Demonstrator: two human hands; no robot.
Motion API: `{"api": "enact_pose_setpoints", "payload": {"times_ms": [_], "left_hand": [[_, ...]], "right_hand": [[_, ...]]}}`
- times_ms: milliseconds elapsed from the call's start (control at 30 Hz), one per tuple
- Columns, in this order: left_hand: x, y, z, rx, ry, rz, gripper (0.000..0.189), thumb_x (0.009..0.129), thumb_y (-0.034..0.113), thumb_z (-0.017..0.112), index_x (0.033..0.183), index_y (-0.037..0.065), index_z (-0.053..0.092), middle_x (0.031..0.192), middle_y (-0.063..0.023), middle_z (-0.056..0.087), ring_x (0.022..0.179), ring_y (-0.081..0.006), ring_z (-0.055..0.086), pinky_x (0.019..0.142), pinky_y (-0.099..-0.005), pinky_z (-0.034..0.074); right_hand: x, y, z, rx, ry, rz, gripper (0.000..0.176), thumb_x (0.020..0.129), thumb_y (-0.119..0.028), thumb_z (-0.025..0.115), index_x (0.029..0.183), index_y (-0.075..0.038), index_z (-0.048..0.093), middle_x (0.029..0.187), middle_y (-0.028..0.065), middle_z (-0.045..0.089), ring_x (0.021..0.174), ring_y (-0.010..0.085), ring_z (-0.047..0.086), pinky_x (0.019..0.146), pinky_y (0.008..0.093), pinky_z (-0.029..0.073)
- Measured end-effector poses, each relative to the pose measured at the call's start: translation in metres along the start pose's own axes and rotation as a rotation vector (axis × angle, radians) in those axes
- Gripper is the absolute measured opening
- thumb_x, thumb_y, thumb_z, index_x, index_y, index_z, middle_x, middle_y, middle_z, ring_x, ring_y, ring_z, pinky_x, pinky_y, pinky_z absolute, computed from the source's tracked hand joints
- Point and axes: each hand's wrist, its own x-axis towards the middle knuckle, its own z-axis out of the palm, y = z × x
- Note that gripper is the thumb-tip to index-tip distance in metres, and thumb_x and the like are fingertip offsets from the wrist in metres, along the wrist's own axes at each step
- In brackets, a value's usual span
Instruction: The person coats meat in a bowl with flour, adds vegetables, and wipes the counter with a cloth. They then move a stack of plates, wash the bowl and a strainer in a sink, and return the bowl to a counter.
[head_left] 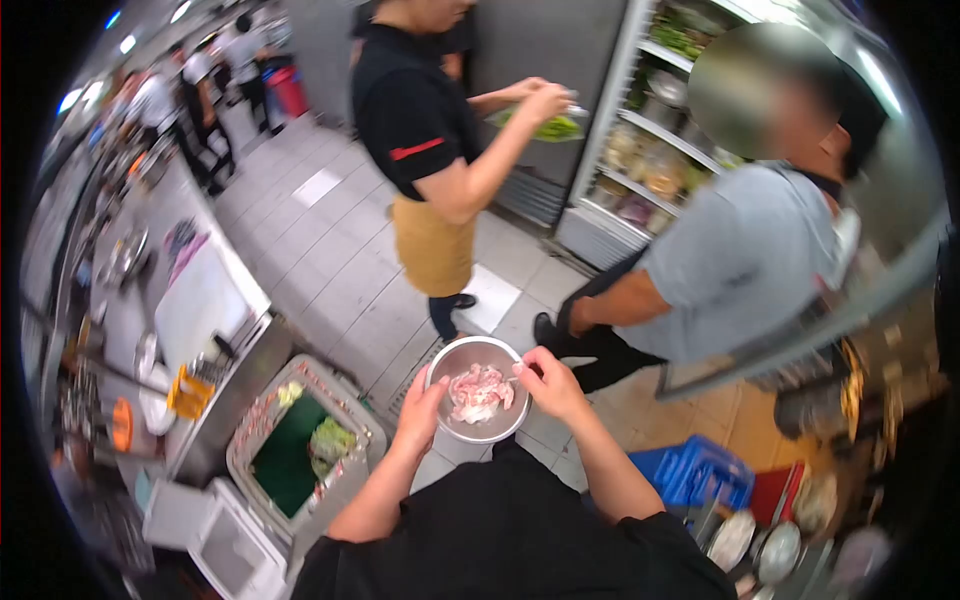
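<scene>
A round metal bowl [447, 428] is held out in front of my body, with several pieces of pale pink raw meat [481, 388] in it. My left hand [424, 410] grips the bowl's left side, thumb up by the rim. On the opposite side, my right hand [546, 382] is closed at the rim, its fingertips near the meat. Whether those fingertips also pinch something small, I cannot make out.
Ahead, a person in black [415, 120] holds a bag of greens [560, 125]. A person in grey [730, 260] stands right, by an open fridge [650, 130]. A grey waste bin [370, 430] is at left beside a counter [215, 300]. Blue crates [700, 470] lie right.
</scene>
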Motion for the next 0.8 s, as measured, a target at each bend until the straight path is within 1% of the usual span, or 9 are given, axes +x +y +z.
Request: {"api": "enact_pose_setpoints", "payload": {"times_ms": [67, 100, 200, 433, 467, 567, 700, 767, 800], "left_hand": [[-0.026, 0.014, -0.008, 0.040, 0.018, -0.007, 0.054, 0.095, 0.026, 0.057, 0.138, -0.002, 0.043, 0.130, -0.0147, 0.055, 0.121, -0.0185, 0.050, 0.104, -0.0292, 0.036], [0.048, -0.025, 0.030, -0.117, 0.056, 0.018, 0.054, 0.095, 0.026, 0.057, 0.138, -0.002, 0.043, 0.130, -0.0147, 0.055, 0.121, -0.0185, 0.050, 0.104, -0.0292, 0.036], [0.059, 0.005, -0.040, 0.103, 0.122, -0.014, 0.049, 0.096, 0.026, 0.056, 0.135, -0.002, 0.046, 0.123, -0.0136, 0.059, 0.113, -0.0181, 0.054, 0.098, -0.0304, 0.041], [0.093, 0.035, -0.087, -0.027, 0.356, -0.048, 0.043, 0.098, 0.023, 0.054, 0.133, -0.001, 0.048, 0.121, -0.0130, 0.060, 0.110, -0.0183, 0.056, 0.096, -0.0312, 0.043], [0.104, 0.037, -0.100, -0.017, 0.397, -0.026, 0.043, 0.097, 0.023, 0.055, 0.132, -0.001, 0.049, 0.121, -0.0129, 0.061, 0.110, -0.0179, 0.056, 0.096, -0.0310, 0.043], [0.140, 0.063, -0.140, -0.039, 0.530, 0.057, 0.041, 0.097, 0.022, 0.055, 0.131, -0.001, 0.050, 0.121, -0.0114, 0.061, 0.111, -0.0165, 0.055, 0.096, -0.0303, 0.042], [0.217, 0.098, -0.216, -0.043, 0.603, 0.144, 0.041, 0.097, 0.022, 0.054, 0.130, -0.002, 0.051, 0.121, -0.0113, 0.061, 0.111, -0.0173, 0.054, 0.096, -0.0308, 0.041], [0.271, 0.119, -0.245, -0.037, 0.605, 0.149, 0.040, 0.096, 0.022, 0.053, 0.128, -0.003, 0.051, 0.120, -0.0112, 0.061, 0.110, -0.0176, 0.055, 0.096, -0.0309, 0.041], [0.303, 0.130, -0.262, 0.011, 0.590, 0.141, 0.040, 0.096, 0.022, 0.053, 0.128, -0.002, 0.052, 0.118, -0.0112, 0.062, 0.110, -0.0177, 0.055, 0.096, -0.0307, 0.041]], "right_hand": [[0.007, -0.002, 0.014, 0.055, -0.124, -0.007, 0.026, 0.088, -0.028, 0.064, 0.086, -0.004, 0.056, 0.067, 0.0051, 0.055, 0.061, 0.0145, 0.050, 0.056, 0.0324, 0.042], [0.081, 0.026, -0.032, -0.126, -0.186, -0.019, 0.026, 0.088, -0.028, 0.064, 0.084, -0.004, 0.054, 0.067, 0.0038, 0.054, 0.061, 0.0129, 0.048, 0.056, 0.0317, 0.041], [0.121, 0.005, 0.041, 0.027, -0.322, -0.027, 0.026, 0.090, -0.028, 0.063, 0.083, -0.004, 0.055, 0.068, 0.0012, 0.053, 0.064, 0.0097, 0.047, 0.057, 0.0289, 0.040], [0.224, 0.024, 0.098, 0.247, -0.661, 0.133, 0.028, 0.096, -0.030, 0.054, 0.086, -0.004, 0.057, 0.072, 0.0018, 0.062, 0.062, 0.0104, 0.058, 0.058, 0.0284, 0.046], [0.237, 0.042, 0.105, 0.122, -0.661, 0.091, 0.030, 0.094, -0.031, 0.055, 0.087, -0.003, 0.059, 0.077, 0.0103, 0.067, 0.067, 0.0218, 0.065, 0.063, 0.0352, 0.050], [0.272, 0.131, 0.117, -0.374, -0.622, -0.093, 0.030, 0.094, -0.032, 0.053, 0.089, -0.004, 0.059, 0.083, 0.0133, 0.068, 0.071, 0.0241, 0.066, 0.065, 0.0357, 0.051], [0.303, 0.253, 0.105, -0.746, -0.578, 0.074, 0.033, 0.087, -0.034, 0.055, 0.094, -0.003, 0.062, 0.093, 0.0212, 0.067, 0.091, 0.0419, 0.063, 0.078, 0.0475, 0.050], [0.310, 0.290, 0.091, -0.776, -0.541, 0.121, 0.032, 0.086, -0.032, 0.055, 0.093, -0.002, 0.063, 0.093, 0.0227, 0.067, 0.092, 0.0409, 0.063, 0.078, 0.0478, 0.050], [0.313, 0.297, 0.086, -0.818, -0.563, 0.203, 0.037, 0.087, -0.031, 0.055, 0.101, 0.001, 0.064, 0.107, 0.0273, 0.064, 0.100, 0.0421, 0.062, 0.085, 0.0482, 0.049]]}}
